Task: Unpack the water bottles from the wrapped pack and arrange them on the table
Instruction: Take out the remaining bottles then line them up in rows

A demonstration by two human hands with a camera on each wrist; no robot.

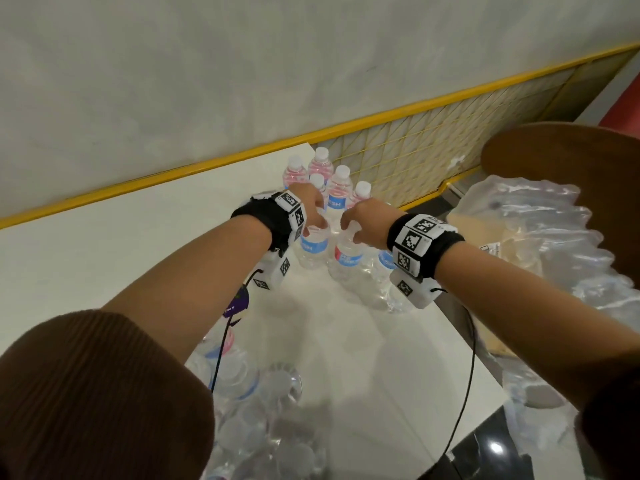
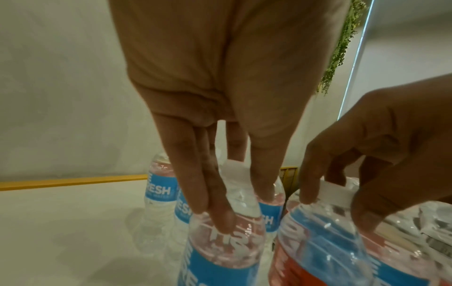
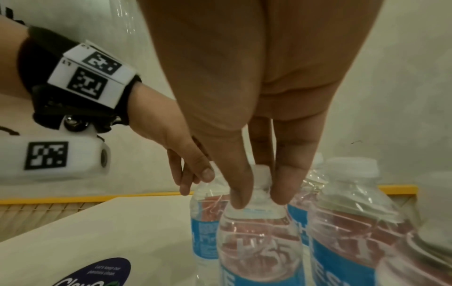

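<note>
Several clear water bottles (image 1: 327,174) with blue and red labels and white caps stand grouped at the far side of the white table (image 1: 121,237). My left hand (image 1: 317,220) pinches the neck of an upright bottle (image 1: 313,249) at the group's front; in the left wrist view its fingers (image 2: 215,212) reach down around the cap (image 2: 234,170). Just to the right, my right hand (image 1: 349,230) pinches the neck of a second bottle (image 1: 348,259), whose cap (image 3: 263,172) shows between the fingers (image 3: 238,195). The wrapped pack (image 1: 256,410) lies near me, with more bottles inside.
Loose crumpled plastic wrap (image 1: 540,237) and cardboard (image 1: 498,233) lie at the table's right. A yellow-framed mesh rail (image 1: 433,133) runs along the wall behind the bottles. A brown round seat (image 1: 571,150) stands at the right. Black cables (image 1: 467,375) hang from both wrists.
</note>
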